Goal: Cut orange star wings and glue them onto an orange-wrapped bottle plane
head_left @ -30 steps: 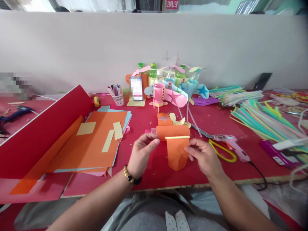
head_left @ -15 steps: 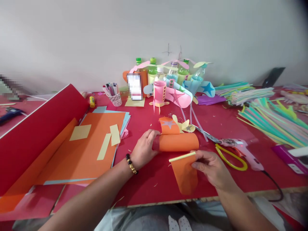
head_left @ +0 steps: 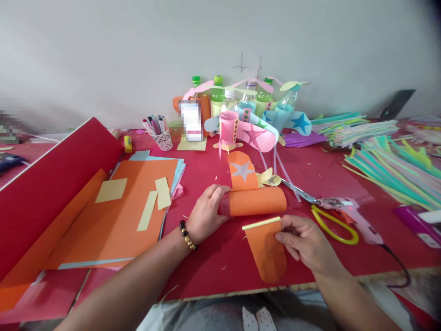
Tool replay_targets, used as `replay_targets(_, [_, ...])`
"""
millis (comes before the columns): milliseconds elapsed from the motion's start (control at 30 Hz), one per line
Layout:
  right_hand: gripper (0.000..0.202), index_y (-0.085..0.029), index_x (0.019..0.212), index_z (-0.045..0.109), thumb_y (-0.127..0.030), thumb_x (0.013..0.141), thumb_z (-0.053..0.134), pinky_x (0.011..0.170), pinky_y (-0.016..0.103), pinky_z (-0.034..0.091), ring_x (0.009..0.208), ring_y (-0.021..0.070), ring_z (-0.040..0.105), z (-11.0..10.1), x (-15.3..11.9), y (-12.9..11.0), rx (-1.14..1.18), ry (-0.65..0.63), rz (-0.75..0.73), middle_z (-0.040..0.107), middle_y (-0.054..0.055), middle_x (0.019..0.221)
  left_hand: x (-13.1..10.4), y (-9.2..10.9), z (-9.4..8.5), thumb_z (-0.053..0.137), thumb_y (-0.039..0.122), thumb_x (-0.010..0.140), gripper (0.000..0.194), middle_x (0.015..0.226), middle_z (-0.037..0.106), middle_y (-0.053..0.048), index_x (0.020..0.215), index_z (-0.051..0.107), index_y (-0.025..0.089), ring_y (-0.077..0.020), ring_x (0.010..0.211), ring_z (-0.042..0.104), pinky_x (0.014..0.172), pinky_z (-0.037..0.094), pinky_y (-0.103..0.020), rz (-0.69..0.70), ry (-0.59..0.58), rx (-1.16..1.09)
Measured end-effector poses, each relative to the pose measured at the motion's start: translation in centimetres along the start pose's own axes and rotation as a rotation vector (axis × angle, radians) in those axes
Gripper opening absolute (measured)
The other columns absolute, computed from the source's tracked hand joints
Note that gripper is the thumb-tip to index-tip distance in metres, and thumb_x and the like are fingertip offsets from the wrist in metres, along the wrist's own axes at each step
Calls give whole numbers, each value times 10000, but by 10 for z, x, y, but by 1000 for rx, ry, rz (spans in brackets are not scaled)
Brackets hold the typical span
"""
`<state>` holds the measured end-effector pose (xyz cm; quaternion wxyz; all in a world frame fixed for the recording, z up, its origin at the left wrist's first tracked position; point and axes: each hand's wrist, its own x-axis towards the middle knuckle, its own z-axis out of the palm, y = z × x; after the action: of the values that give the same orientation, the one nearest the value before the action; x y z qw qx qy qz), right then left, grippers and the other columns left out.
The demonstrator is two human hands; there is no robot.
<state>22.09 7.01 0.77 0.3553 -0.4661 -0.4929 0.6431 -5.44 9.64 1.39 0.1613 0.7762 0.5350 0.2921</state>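
Note:
My left hand [head_left: 207,209], with a beaded bracelet at the wrist, grips the left end of an orange-wrapped bottle [head_left: 258,201] lying on its side. An orange paper wing with a grey star [head_left: 243,171] sticks up behind the bottle, beside a pale yellow paper propeller [head_left: 270,178]. Between thumb and fingers, my right hand [head_left: 300,239] pinches the upper right corner of an orange paper piece [head_left: 267,253]. A pale yellow strip [head_left: 261,224] runs along that piece's top edge. The piece hangs just in front of the bottle, apart from it.
Scissors with yellow handles [head_left: 334,230] and a pink glue gun [head_left: 361,223] lie at the right. Decorated bottles [head_left: 229,128] and a phone [head_left: 192,120] stand at the back. Orange sheets [head_left: 113,230] and a pen cup [head_left: 162,139] are left; colourful pipe cleaners [head_left: 392,170] lie right.
The star wing behind the bottle now stands up higher and shows more of its star. Both hands keep their holds, and the view has shifted slightly.

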Motion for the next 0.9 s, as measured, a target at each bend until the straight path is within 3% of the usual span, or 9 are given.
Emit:
replay_targets(267, [218,-164,826,644,-337,750,752,421,210,422,413,95,555,7,6,-3,47,-49,24,621,-11,631,1,2,-3,783,270,707,575,1155,554,-48,1202,492,229,-223,1059,582,928,497,-355,-52,-9,-66])
replay_targets(600, [247,-175,790,599,-370,760,748,417,205,385,396,89,537,10,13,-3,54,1,32,605,-33,614,-1,1,-3,759,398,743,548,1137,551,-46,1209,508,259,-218,1006,604,874,508,-347,-82,-27,-141])
replay_targets(900, [239,-175,767,599,-364,759,747,417,209,325,386,67,469,11,19,-4,41,64,-23,574,-44,580,-3,6,-5,642,434,851,423,1181,526,-66,1220,511,274,-200,979,604,836,530,-344,5,-38,-82])
